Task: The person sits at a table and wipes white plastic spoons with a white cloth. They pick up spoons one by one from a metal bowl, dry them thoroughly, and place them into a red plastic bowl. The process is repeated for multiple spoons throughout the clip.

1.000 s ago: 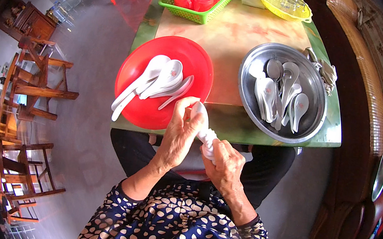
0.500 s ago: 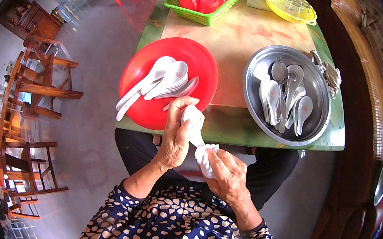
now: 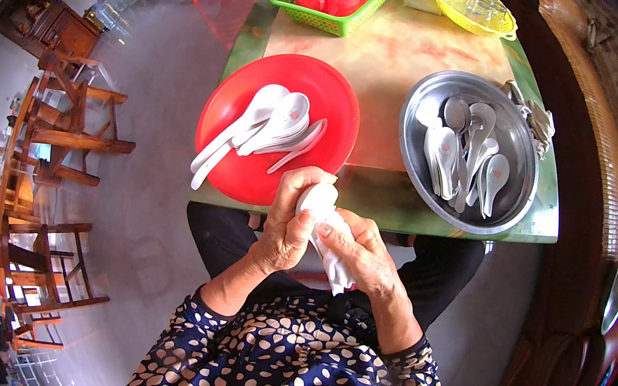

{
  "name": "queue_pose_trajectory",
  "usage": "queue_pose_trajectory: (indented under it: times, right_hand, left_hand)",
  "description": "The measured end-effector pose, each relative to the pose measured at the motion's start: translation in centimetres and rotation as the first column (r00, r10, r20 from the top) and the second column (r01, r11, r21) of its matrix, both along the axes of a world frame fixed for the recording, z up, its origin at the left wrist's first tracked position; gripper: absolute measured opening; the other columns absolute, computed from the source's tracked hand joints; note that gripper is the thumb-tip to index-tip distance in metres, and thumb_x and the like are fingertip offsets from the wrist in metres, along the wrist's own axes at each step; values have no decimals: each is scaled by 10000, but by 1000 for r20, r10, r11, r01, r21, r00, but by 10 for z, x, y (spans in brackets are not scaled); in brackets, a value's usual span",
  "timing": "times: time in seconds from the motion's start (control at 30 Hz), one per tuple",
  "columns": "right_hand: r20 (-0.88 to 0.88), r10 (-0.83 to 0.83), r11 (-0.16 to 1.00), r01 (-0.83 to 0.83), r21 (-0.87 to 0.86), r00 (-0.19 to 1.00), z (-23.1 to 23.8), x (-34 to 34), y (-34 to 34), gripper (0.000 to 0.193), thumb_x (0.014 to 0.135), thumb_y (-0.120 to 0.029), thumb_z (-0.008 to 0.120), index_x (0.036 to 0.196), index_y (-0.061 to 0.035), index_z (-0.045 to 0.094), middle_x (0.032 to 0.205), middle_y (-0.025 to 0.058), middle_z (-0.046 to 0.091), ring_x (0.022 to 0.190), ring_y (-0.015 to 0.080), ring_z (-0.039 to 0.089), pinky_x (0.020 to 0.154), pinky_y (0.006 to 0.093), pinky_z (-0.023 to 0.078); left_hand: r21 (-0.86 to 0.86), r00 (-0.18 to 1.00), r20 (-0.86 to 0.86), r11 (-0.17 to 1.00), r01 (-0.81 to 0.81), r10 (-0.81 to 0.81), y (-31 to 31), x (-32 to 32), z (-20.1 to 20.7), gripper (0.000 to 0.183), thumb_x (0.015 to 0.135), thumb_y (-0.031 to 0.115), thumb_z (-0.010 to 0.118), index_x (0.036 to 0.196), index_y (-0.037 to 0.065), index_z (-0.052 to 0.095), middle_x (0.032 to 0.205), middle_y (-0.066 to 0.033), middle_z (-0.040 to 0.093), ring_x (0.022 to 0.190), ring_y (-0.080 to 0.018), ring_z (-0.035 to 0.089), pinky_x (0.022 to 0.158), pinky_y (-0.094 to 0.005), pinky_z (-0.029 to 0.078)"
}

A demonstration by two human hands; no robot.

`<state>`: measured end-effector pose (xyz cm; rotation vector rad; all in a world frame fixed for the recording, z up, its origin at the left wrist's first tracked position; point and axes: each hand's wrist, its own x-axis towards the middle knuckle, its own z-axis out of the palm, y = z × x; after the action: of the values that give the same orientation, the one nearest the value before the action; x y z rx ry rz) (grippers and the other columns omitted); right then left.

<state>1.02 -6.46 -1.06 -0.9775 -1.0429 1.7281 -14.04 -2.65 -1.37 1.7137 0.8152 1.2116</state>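
Note:
My left hand is closed round the bowl end of a white soup spoon, just in front of the table's near edge. A white cloth is wrapped about the spoon's handle, and my right hand grips it there, with its thumb pressed on top. The cloth hides most of the handle. Beyond my left hand, a red plate bears several white spoons, stacked and side by side. To the right stands a metal basin with more white spoons and a metal spoon in it.
At the table's far end are a green basket of red cups and a yellow basket with clear glasses. A crumpled cloth lies right of the basin. Wooden chairs stand at left; a dark wooden bench runs along the right.
My right hand has slid the cloth up from the handle's end toward the spoon's bowl, coming closer to my left hand. My left hand still holds the spoon.

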Motion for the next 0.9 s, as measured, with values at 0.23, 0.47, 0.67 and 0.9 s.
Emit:
queue_pose_trajectory:
  times: [0.23,0.47,0.67,0.9]
  right_hand:
    - [-135,10,996,-21,-81,991,-14,-6,-6,307,873,-329,646,851,-22,643,684,-5,609,583,58,540,513,212,420]
    - [-187,-7,987,-23,-159,982,-20,-5,-23,290,880,-318,638,885,-28,654,714,4,625,614,62,548,550,218,431]
    - [-208,-23,990,-7,-143,978,-17,-3,-33,249,891,-279,626,894,-32,652,709,-11,615,624,57,541,561,211,423]
    - [41,-90,994,93,-66,995,-28,10,-55,248,914,-262,596,947,-19,630,737,16,622,617,76,549,541,226,431]
  left_hand:
    - [-110,998,64,994,16,-9,0,-1,-3,418,960,349,398,1204,13,441,1121,-85,479,963,-149,481,824,-288,426]
    - [-214,993,112,977,5,20,5,4,-1,418,953,369,394,1192,30,449,1055,-57,501,890,-113,478,767,-255,425]
    - [-203,994,105,979,-19,41,9,7,4,432,955,390,387,1190,33,450,1046,-58,507,882,-105,484,758,-248,429]
    - [-163,979,128,977,-140,161,21,0,8,431,972,419,339,1163,47,445,873,-65,573,730,-120,534,629,-239,448]
